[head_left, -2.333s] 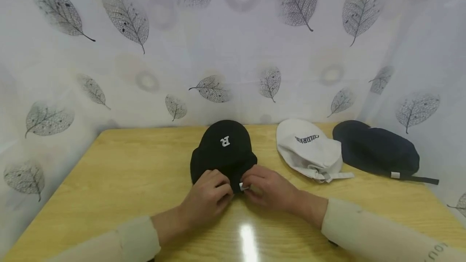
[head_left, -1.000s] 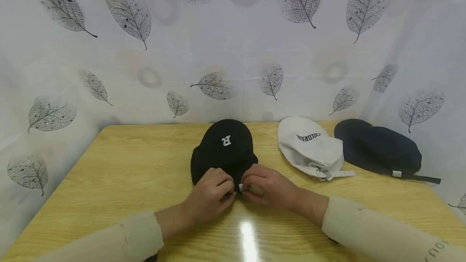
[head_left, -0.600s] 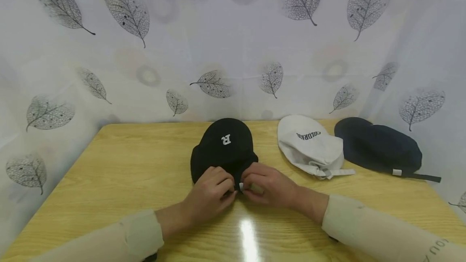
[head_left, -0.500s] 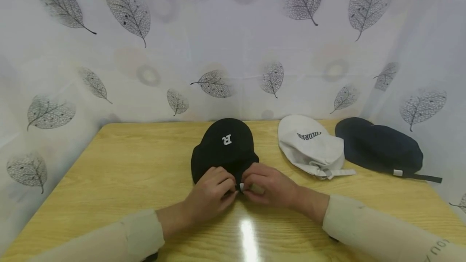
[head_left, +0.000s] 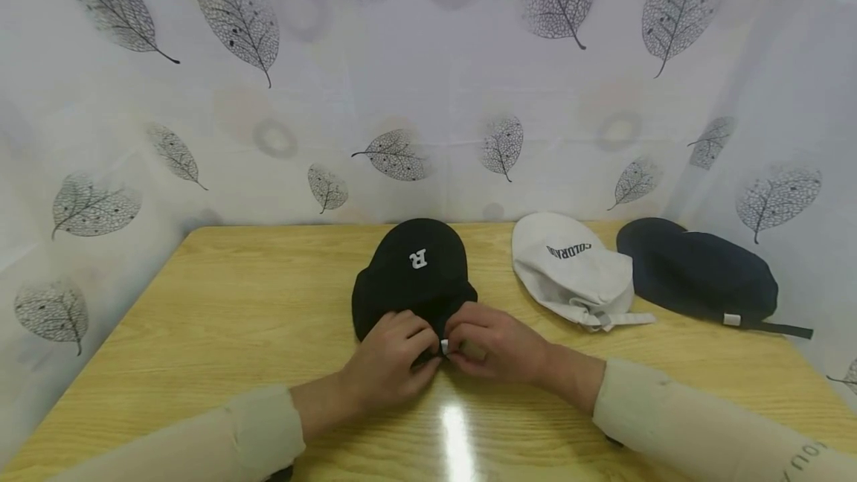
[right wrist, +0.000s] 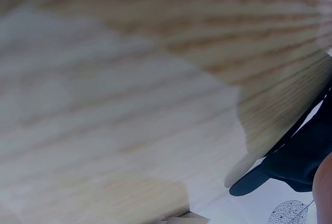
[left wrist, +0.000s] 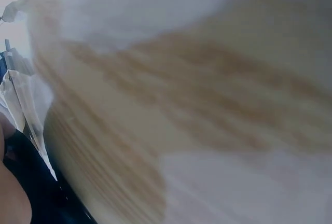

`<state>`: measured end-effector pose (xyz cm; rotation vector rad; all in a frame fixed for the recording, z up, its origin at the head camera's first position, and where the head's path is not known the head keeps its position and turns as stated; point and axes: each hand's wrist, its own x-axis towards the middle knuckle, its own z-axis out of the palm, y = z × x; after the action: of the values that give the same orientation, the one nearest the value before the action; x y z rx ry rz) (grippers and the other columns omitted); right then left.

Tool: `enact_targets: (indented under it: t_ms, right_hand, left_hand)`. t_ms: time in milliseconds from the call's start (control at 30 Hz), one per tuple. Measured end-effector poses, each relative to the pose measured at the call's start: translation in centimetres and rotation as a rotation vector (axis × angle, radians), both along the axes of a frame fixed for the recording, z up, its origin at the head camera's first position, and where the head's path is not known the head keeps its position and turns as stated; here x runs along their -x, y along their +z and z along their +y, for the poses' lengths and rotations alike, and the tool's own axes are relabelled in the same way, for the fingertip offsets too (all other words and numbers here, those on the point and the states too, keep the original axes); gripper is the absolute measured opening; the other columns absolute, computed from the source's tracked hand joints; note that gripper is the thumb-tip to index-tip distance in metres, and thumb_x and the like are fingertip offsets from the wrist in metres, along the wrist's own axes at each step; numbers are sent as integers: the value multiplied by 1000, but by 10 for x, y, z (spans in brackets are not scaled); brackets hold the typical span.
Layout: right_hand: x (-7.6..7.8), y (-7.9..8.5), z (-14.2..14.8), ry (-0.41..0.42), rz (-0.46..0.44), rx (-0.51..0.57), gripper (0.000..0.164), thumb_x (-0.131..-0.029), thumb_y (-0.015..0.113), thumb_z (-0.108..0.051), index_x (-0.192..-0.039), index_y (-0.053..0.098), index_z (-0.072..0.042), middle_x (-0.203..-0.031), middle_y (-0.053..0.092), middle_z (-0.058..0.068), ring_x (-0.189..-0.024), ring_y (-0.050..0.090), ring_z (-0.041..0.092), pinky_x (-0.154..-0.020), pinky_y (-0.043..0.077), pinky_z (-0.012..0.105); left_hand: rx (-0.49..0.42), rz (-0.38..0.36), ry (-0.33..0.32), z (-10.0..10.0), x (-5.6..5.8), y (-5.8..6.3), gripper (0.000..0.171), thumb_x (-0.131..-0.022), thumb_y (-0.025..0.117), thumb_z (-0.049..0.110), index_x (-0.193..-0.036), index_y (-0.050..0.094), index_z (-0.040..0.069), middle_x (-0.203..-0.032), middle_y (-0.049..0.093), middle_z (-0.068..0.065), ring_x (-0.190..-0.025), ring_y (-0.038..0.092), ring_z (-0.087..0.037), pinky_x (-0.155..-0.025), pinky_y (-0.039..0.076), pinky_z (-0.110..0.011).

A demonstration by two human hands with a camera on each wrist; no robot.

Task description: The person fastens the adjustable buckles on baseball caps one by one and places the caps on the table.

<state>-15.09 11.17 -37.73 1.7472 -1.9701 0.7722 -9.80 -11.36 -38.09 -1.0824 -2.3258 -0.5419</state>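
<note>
A black baseball cap (head_left: 418, 274) with a white R lies on the table, its brim pointing away from me. At its near edge my left hand (head_left: 384, 359) pinches the strap area with curled fingers, their tips largely hidden. Close beside it, my right hand (head_left: 495, 342) pinches the same edge at a small whitish buckle (head_left: 445, 347). The fingertips of both hands almost meet there. In the left wrist view the dark cap (left wrist: 39, 187) fills the lower left corner. From the right wrist, the cap (right wrist: 295, 156) shows at the right, next to a bit of my hand (right wrist: 324, 190).
Right of the black cap lies a white cap (head_left: 569, 262) lettered COLORADO, its strap poking out to the right. Beyond it rests a navy cap (head_left: 696, 274) with a loose dark strap. The wooden table (head_left: 234, 303) ends at a leaf-printed curtain (head_left: 435, 80).
My left fingertips have shifted slightly right, closer to the buckle. The right hand keeps its grip at the edge, and the cap stays in place.
</note>
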Motion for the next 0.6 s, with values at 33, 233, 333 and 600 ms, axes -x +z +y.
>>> enact_targets:
  t_ms: [33,233,333,600]
  right_hand:
    - [0,0,0,0,-1,-1,19,-79,80,-8,-88,63,-10,-101,61,3,-92,58,11,-82,51,18]
    - [-1,0,1,-3,-9,4,20,-78,80,-7,-87,63,-10,-101,61,2,-91,58,10,-81,51,18]
    - [-1,1,2,-16,-17,1,21,-77,81,-6,-86,63,-10,-100,60,2,-90,57,9,-81,50,17]
    - [-2,4,3,-11,-25,-17,22,-74,82,-5,-85,63,-11,-100,60,2,-90,57,10,-80,50,17]
  left_hand:
    - [0,-1,2,0,0,0,19,-79,82,20,-83,63,18,-85,61,7,-81,57,-10,-70,47,-29]
    - [-1,6,-15,1,0,0,19,-77,81,16,-81,62,17,-83,59,5,-79,55,-11,-70,46,-27]
    - [-17,10,-32,0,-1,1,20,-76,81,13,-80,61,17,-84,58,5,-79,53,-11,-71,45,-26]
    - [-89,71,-70,0,0,4,22,-74,81,8,-78,60,15,-85,59,5,-79,54,-10,-71,44,-25]
